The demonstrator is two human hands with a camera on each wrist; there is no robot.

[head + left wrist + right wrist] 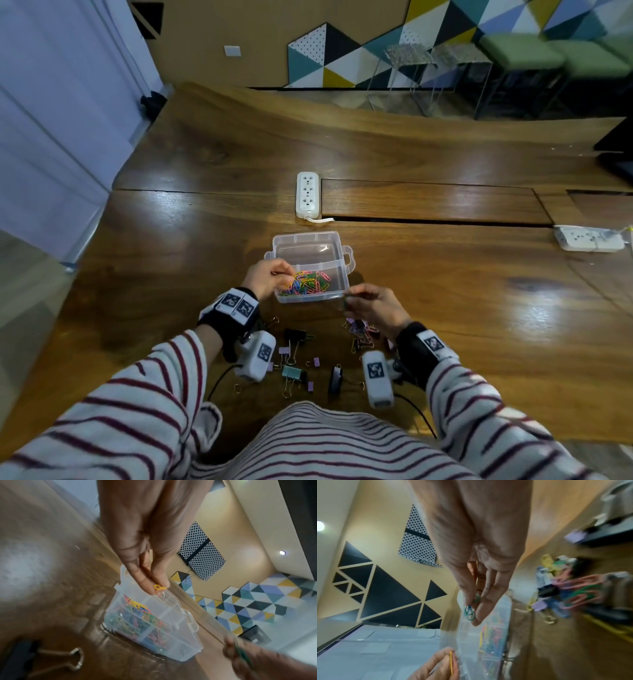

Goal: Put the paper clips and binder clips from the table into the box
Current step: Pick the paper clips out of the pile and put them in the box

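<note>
A clear plastic box (337,289) with its lid open behind it stands in front of me, its near compartment full of coloured paper clips (308,282). My left hand (265,275) hovers over the box's left edge and pinches yellow and orange paper clips (159,588). At the box's near right corner, my right hand (371,305) pinches green and blue paper clips (470,610) between thumb and fingers. Binder clips (293,371) in black, teal and lilac lie scattered on the table between my wrists, with a small heap of paper clips (361,334) under my right hand.
A white power strip (307,194) lies beyond the box, and a second one (591,238) sits at the far right. The wooden table (445,291) has a recessed panel with a slot behind the box. Wrist camera cables trail near the table's front edge.
</note>
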